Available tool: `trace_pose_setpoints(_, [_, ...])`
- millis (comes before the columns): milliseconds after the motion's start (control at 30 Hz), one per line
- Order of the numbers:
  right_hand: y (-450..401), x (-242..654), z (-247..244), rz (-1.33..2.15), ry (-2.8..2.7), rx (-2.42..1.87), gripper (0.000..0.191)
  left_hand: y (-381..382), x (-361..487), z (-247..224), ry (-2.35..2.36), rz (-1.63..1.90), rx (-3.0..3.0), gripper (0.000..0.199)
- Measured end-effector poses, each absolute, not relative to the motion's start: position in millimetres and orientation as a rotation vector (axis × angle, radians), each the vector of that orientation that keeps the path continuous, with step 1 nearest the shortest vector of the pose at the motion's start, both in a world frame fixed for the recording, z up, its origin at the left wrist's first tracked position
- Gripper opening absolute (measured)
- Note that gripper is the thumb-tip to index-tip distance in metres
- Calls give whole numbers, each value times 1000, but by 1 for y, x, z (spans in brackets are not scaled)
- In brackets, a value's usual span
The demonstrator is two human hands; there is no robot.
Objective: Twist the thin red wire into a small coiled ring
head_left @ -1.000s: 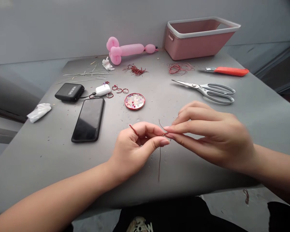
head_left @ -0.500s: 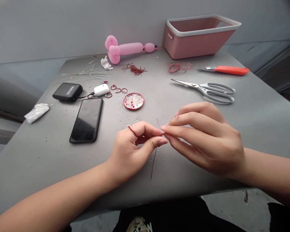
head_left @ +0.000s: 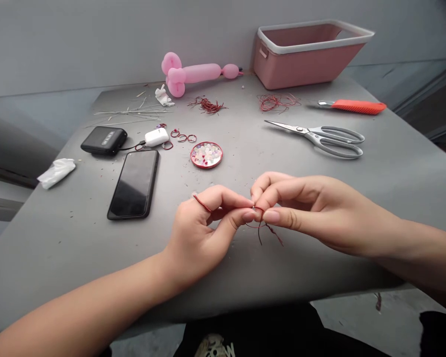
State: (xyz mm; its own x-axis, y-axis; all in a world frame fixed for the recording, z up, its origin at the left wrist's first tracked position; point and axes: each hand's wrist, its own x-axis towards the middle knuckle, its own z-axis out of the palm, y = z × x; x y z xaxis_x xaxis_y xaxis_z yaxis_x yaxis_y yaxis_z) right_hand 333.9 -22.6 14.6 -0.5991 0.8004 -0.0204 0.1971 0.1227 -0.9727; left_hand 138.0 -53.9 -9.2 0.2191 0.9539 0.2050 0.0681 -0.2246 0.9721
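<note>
Between thumb and index finger, my left hand [head_left: 208, 228] pinches a thin dark red cord [head_left: 260, 229]. A red cord ring [head_left: 201, 203] circles that hand's index finger. My right hand [head_left: 312, 213] is closed on the same cord, its fingertips touching or nearly touching the left ones. Loose cord ends and a small knotted piece hang below the fingers. Part of the cord is hidden by the fingertips. Just beyond the hands lies a round red-rimmed dish of small beads [head_left: 206, 155].
Grey scissors [head_left: 315, 136], an orange-handled cutter [head_left: 359, 106] and a pink bin [head_left: 301, 62] stand right and back. Red cord piles [head_left: 210, 105], a pink balloon [head_left: 200, 73], finished cord rings [head_left: 182, 138], a phone [head_left: 134, 183], a black power bank [head_left: 104, 140] and a white case [head_left: 156, 137] lie left.
My right hand has turned, bringing its thumb into view, and lowered slightly. The cord ends now hang below the right fingers; earlier one stuck up and one hung below the left hand.
</note>
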Motion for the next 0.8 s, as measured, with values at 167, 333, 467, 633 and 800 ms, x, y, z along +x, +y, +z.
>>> trace_pose_setpoints(167, [-27, 332, 8, 1166, -1995, -960, 6, -54, 138, -10, 1013, 1117, 1512, 7])
trace_pose_setpoints(333, [-26, 329, 0, 626, -2142, -772, 15, -53, 138, -12, 978, 1054, 1476, 10])
trace_pose_setpoints(467, [-26, 329, 1, 599, -2165, -749, 13, -51, 139, -14, 974, 1049, 1444, 10])
trace_pose_setpoints(633, [-23, 334, 6, 1339, -2007, -978, 6, -50, 139, -15, 968, 1110, 1486, 9])
trace_pose_setpoints(800, [-16, 330, 2, 1955, -1562, -970, 20, -51, 139, -16, 947, 1173, 1661, 4])
